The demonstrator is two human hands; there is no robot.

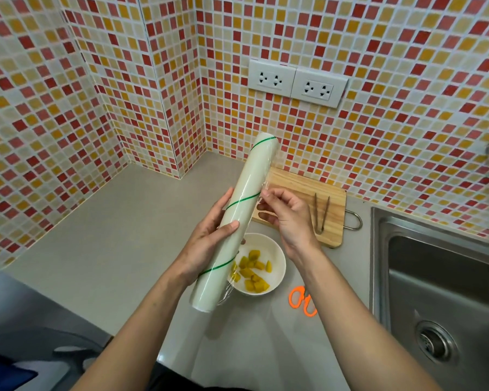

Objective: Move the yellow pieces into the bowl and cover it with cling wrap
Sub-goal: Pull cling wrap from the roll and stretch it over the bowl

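A white bowl (275,256) on the grey counter holds several yellow pieces (253,270). Above its left side I hold a long pale roll of cling wrap (239,210) with thin green stripes, tilted with its far end toward the wall. My left hand (209,235) grips the roll around its middle, thumb on top. My right hand (283,213) is at the roll's right side, fingertips pinching the loose edge of the film. The roll hides the bowl's left rim.
A wooden cutting board (305,190) with brown tongs (319,214) lies behind the bowl. Orange-handled scissors (302,301) lie right of the bowl. A steel sink (441,277) is at the right. Tiled walls with two sockets (297,83) enclose the corner.
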